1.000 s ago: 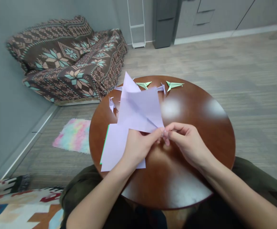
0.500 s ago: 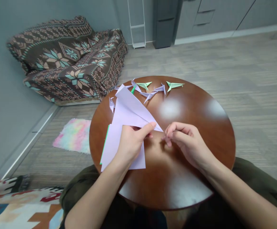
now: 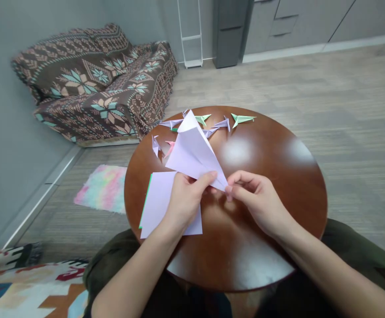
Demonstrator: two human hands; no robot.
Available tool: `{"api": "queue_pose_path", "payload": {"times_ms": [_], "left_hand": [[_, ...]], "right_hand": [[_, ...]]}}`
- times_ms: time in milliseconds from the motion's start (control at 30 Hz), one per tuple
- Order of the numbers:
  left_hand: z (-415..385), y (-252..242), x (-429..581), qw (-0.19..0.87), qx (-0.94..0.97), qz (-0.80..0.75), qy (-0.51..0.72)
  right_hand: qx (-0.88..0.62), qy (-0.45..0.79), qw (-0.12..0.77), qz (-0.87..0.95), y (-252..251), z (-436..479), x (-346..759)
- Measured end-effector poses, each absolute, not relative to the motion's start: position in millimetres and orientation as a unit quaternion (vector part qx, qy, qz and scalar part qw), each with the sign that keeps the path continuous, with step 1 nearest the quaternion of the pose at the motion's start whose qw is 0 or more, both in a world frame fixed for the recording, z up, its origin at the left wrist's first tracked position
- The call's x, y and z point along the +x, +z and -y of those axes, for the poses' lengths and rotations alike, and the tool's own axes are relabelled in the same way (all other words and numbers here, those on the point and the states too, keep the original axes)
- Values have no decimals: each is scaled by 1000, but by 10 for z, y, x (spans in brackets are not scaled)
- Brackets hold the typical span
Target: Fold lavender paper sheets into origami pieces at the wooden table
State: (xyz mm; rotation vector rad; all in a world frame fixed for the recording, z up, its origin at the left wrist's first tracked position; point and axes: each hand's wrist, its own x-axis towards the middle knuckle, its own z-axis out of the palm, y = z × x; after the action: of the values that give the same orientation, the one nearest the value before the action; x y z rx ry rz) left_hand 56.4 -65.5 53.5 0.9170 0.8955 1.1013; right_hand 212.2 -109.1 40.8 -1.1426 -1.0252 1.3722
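Your right hand (image 3: 262, 205) pinches the tip of the folded lilac paper sheet (image 3: 192, 152), fingers together on it, while your left hand (image 3: 186, 203) clamps its lower edge between thumb and fingers, which keeps the layers lifted above the bench (image 3: 278, 185). A flat lilac sheet (image 3: 157, 203) lies under your left hand; small folded paper darts (image 3: 242, 118) line the far rim. Beyond, a throw-covered sofa (image 3: 89, 84) sits against the wall (image 3: 30, 145), near a pastel rug (image 3: 103, 187) on the floor (image 3: 345, 132).
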Motion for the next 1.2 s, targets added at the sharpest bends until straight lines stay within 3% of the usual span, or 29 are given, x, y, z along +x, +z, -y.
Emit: {"api": "queue_pose_path", "payload": {"times_ms": [600,1200], "left_hand": [[724,441,585,652,440,-417,455],[748,487,596,684,400,-400,460]], "right_hand": [[-419,623,546,372,370,1096,2068],[-437,546,568,433,335,1108,2140]]}}
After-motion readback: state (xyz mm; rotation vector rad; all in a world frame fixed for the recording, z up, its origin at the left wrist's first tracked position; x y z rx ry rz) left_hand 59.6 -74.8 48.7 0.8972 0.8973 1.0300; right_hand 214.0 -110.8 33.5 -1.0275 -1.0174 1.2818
